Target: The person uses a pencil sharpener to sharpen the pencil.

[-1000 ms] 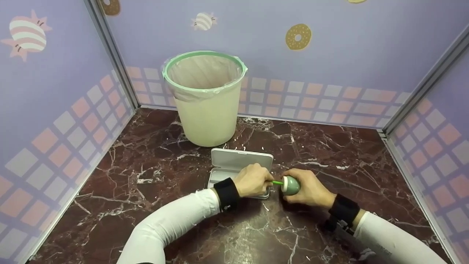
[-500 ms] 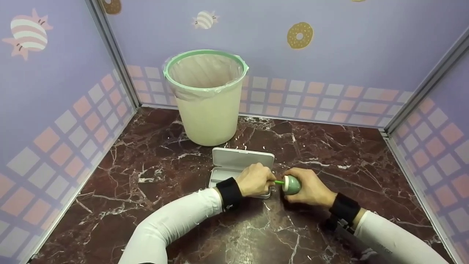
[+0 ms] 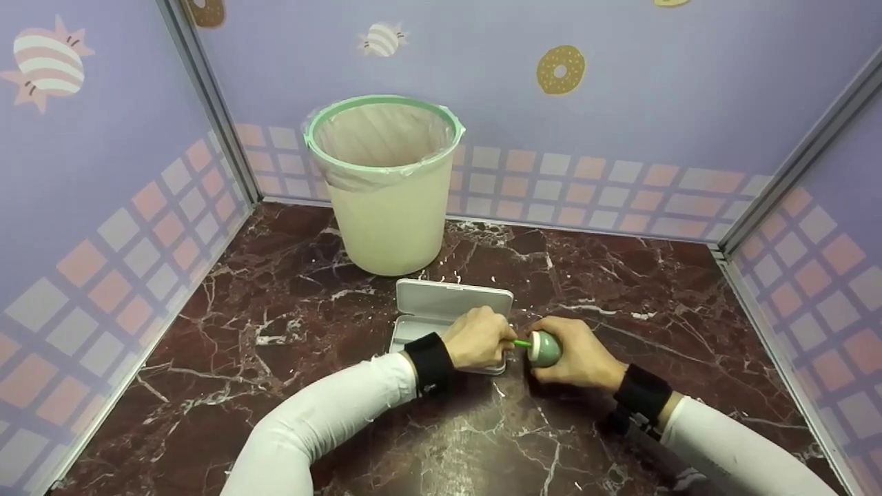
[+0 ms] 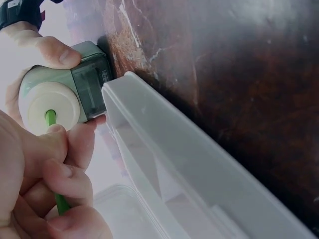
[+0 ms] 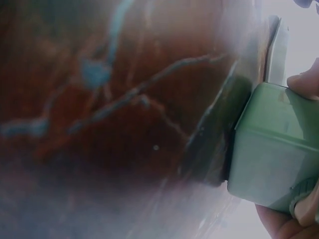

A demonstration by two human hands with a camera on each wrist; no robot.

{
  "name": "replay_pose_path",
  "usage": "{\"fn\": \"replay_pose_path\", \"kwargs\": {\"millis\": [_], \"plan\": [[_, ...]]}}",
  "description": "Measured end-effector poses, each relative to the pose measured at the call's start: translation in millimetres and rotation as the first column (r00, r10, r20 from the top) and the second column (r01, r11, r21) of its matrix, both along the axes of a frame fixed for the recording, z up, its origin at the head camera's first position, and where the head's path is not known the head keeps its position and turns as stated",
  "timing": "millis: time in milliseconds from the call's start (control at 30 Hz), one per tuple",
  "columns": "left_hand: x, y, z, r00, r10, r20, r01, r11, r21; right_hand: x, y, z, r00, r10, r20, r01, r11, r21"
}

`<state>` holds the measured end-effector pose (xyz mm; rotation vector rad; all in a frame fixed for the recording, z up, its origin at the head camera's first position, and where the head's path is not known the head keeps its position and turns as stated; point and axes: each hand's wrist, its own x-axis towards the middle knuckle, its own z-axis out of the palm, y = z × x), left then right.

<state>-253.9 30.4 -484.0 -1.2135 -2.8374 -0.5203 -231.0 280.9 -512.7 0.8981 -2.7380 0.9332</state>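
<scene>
My left hand (image 3: pixel 475 337) pinches a green pencil (image 4: pixel 51 117) between thumb and fingers. The pencil's front end is inside the round white mouth of a green pencil sharpener (image 3: pixel 546 348). My right hand (image 3: pixel 582 355) grips that sharpener from the right, thumb and fingers on opposite sides. A see-through shavings drawer (image 4: pixel 90 87) shows on the sharpener in the left wrist view. In the right wrist view its green body (image 5: pixel 274 144) stands on the table, with a ribbed knob (image 5: pixel 301 191) by the fingers. An open white pencil case (image 3: pixel 451 297) lies partly hidden behind my left hand.
A pale bin (image 3: pixel 393 227) with a green rim and plastic liner stands behind the pencil case. Small white scraps lie on the dark marbled table (image 3: pixel 331 427) near the bin. Patterned wall panels (image 3: pixel 620 89) enclose the left, back and right sides.
</scene>
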Motion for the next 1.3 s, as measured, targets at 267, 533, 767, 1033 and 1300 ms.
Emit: {"fn": "replay_pose_path", "kwargs": {"millis": [267, 533, 767, 1033, 1300], "plan": [[-9.8, -1, 10.4, 1.0, -0.026, 0.015, 0.026, 1.0, -0.011, -7.7, 4, 12.4, 1.0, 0.02, -0.02, -0.019, 0.998, 0.066], [-3.5, 12, 23.8, 0.995, -0.1, -0.025, 0.099, 0.995, -0.008, -0.4, 13, 22.4, 0.997, 0.072, 0.011, -0.073, 0.992, 0.102], [-4.5, 42, 26.7, 0.991, -0.131, -0.007, 0.131, 0.991, 0.008, 7.1, 26, 38.6, 0.996, -0.053, 0.071, 0.042, 0.988, 0.147], [-7.2, 66, 19.6, 0.986, -0.136, 0.099, 0.143, 0.988, -0.064, 18.8, 41, 41.3, 0.973, -0.072, 0.218, 0.021, 0.973, 0.23], [-9.0, 83, 10.7, 0.99, -0.114, 0.086, 0.127, 0.979, -0.159, 24.0, 43, 38.3, 0.977, -0.08, 0.199, 0.03, 0.971, 0.239]]}}
